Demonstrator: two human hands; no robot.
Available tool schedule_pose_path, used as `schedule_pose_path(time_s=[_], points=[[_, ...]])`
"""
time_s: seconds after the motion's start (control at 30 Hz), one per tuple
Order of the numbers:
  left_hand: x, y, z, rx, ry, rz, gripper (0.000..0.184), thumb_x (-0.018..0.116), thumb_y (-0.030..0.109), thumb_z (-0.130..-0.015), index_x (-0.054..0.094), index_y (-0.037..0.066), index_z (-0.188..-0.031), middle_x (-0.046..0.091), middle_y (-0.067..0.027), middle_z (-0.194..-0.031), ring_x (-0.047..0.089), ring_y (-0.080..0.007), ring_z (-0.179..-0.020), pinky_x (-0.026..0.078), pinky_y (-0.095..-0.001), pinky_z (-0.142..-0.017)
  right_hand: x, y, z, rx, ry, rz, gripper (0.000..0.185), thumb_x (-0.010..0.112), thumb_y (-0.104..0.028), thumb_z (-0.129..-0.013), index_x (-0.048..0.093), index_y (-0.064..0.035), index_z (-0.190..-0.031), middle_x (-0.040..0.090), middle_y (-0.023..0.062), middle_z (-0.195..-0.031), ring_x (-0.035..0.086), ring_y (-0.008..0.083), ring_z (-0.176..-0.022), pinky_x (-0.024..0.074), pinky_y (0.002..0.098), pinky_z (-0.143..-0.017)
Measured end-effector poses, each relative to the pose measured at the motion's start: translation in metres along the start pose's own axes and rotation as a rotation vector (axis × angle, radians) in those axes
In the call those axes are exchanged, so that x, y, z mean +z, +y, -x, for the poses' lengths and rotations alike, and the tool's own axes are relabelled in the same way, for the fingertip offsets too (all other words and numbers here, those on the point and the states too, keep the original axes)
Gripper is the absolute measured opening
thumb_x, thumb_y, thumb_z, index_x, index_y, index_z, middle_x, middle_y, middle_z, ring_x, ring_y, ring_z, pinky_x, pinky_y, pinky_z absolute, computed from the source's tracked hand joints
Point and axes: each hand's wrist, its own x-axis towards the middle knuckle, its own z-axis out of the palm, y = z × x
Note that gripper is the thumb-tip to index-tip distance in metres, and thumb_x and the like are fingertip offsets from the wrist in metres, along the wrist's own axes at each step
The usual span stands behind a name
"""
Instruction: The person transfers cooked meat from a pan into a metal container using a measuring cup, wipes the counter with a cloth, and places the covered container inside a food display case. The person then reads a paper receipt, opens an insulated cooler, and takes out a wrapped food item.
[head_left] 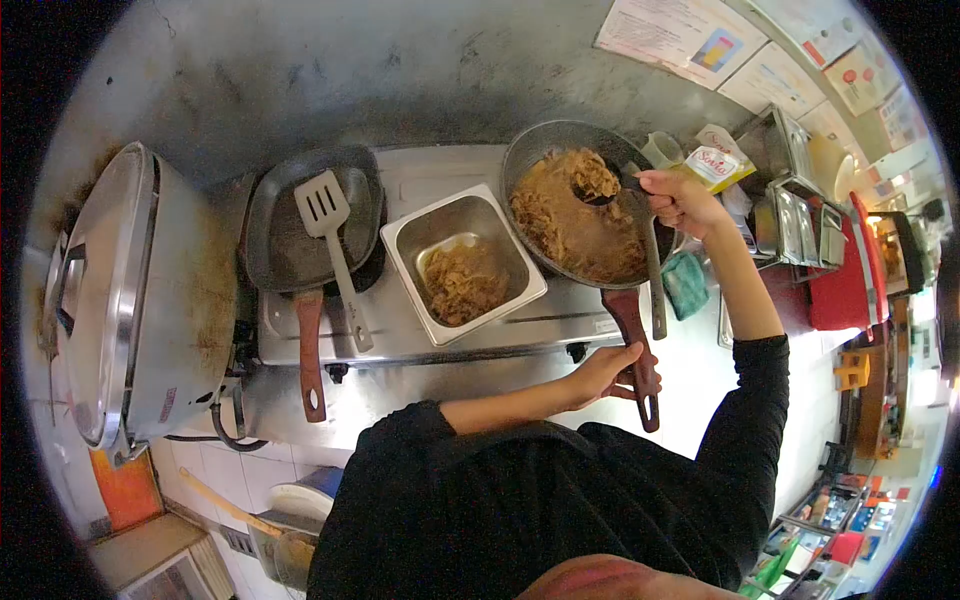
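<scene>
My left hand [600, 378] is wrapped round the brown handle [628, 318] of a deep dark frying pan [515, 150]. Brownish shredded food in sauce [570, 235] fills much of the pan. Over its far right side, my right hand [682, 200] is closed on a dark ladle [580, 195], whose bowl carries a heap of that food. A long grey utensil handle [653, 275] slants across the pan's right rim; where it joins is hard to see. Left of the pan stands a square steel container [410, 235] with a mound of similar food [462, 280] inside.
On the left, a grey square pan [270, 255] holds a slotted turner [325, 205]. A large lidded pot [185, 290] stands beyond it. To the right are a green cloth [685, 285], a clear cup [661, 150], a yellow-white packet [718, 165] and metal containers [785, 225].
</scene>
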Motion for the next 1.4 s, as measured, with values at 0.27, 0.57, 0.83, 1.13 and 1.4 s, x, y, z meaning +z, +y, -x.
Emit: schedule_pose_path(time_s=[0.27,0.57,0.83,1.13,1.4], points=[[-0.001,-0.001,-0.001,0.019,0.056,-0.128,0.052,0.038,0.051,-0.088,0.049,0.005,-0.109,0.060,-0.0128,-0.102,0.061,-0.0242,-0.091,0.052,-0.0374,-0.071,0.110,0.018,-0.017,-0.449,-0.096,0.707,0.022,0.052,-0.018,-0.087,0.057,-0.0051,-0.104,0.039,-0.0016,-0.055,0.039,0.0092,-0.049,0.0322,0.0244,-0.043],[-0.001,0.000,-0.002,0.040,0.078,-0.235,0.058,0.035,0.059,-0.086,0.050,0.008,-0.107,0.062,-0.0099,-0.098,0.063,-0.0205,-0.083,0.054,-0.0330,-0.061,0.167,0.040,-0.016,-0.957,-0.020,1.545,0.027,0.052,-0.008,-0.075,0.059,-0.0064,-0.101,0.056,0.0145,-0.076,0.059,0.0305,-0.070,0.0479,0.0369,-0.061],[-0.002,0.000,-0.002,0.014,0.043,-0.212,0.057,0.033,0.057,-0.087,0.047,0.007,-0.111,0.059,-0.0110,-0.103,0.061,-0.0215,-0.091,0.054,-0.0354,-0.065,0.098,0.006,-0.001,-0.759,0.220,1.168,0.022,0.053,-0.009,-0.081,0.061,-0.0030,-0.100,0.058,0.0161,-0.078,0.057,0.0301,-0.074,0.0443,0.0329,-0.066],[-0.001,0.001,0.001,0.033,0.049,-0.229,0.057,0.033,0.055,-0.088,0.047,0.005,-0.113,0.060,-0.0123,-0.102,0.061,-0.0231,-0.092,0.054,-0.0369,-0.066,0.058,0.035,0.003,-0.718,-0.001,1.634,0.026,0.054,-0.009,-0.075,0.063,-0.0109,-0.099,0.051,0.0133,-0.076,0.054,0.0331,-0.070,0.0443,0.0411,-0.064],[-0.002,0.001,0.000,0.009,0.051,-0.236,0.060,0.033,0.057,-0.087,0.047,0.005,-0.113,0.060,-0.0129,-0.103,0.061,-0.0236,-0.092,0.054,-0.0375,-0.068,0.033,0.055,-0.037,-0.362,0.109,1.756,0.022,0.053,-0.014,-0.079,0.063,-0.0059,-0.096,0.060,0.0208,-0.082,0.058,0.0345,-0.078,0.0455,0.0419,-0.067]])
